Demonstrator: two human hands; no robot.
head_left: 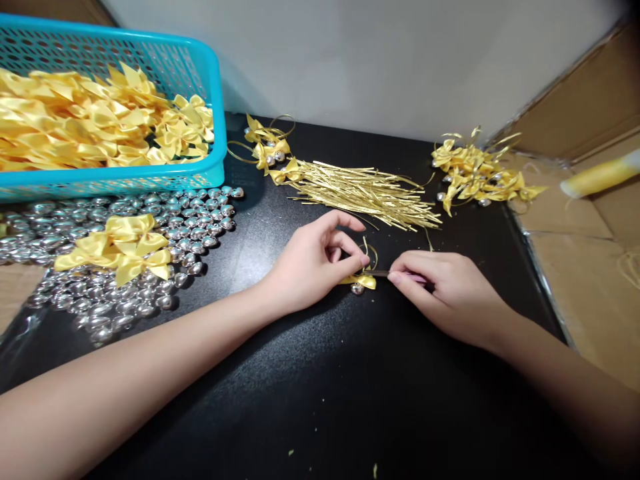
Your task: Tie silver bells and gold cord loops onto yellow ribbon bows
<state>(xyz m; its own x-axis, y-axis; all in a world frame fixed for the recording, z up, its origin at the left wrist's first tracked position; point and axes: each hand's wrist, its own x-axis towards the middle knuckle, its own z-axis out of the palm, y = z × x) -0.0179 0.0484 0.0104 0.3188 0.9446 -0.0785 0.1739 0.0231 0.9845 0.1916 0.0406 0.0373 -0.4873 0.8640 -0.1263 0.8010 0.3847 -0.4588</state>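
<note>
My left hand pinches a small yellow ribbon bow with a silver heart bead hanging under it, low over the black table. My right hand is closed on a thin tool with a pink handle, its tip touching the bow. A gold wire loop rises from the bow between the two hands. Just behind them lies a bundle of gold wire ties.
A turquoise basket full of yellow bows stands at the back left. Several silver heart beads are spread below it with loose bows on top. Finished bows lie in piles at the back and right. Cardboard borders the right.
</note>
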